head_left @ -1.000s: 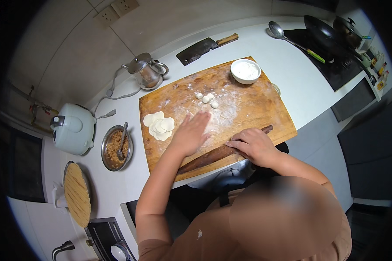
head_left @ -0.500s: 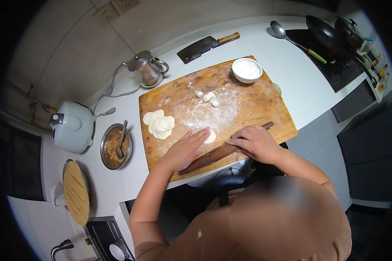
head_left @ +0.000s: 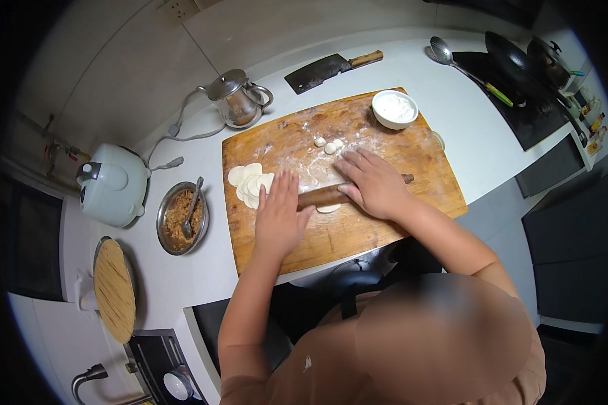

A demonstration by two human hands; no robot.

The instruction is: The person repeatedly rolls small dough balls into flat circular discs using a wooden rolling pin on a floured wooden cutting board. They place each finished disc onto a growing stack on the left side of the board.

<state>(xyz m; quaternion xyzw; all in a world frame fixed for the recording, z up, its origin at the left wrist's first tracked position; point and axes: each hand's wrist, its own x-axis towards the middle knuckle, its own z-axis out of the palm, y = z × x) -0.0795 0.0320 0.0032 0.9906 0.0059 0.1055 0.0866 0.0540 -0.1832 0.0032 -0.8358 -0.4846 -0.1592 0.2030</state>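
A dark brown rolling pin lies across a floured wooden cutting board. My left hand rests over its left end, fingers stretched flat toward the far side. Over the right part lies my right hand, fingers extended past the pin and thumb along it. Under the pin shows the near edge of a dough disc; the rest is covered. Close to my left fingertips is an overlapping pile of thin dough wrappers. A few small dough pieces sit beyond my right fingers.
On the board's far right corner stands a white bowl of flour. A cleaver and steel kettle lie behind the board. To the left are a bowl of filling with a spoon, a rice cooker and a round slatted tray.
The rolling pin has moved away from the board's near edge onto the dough disc. My left hand has left the disc for the pin's left end; my right hand has moved forward.
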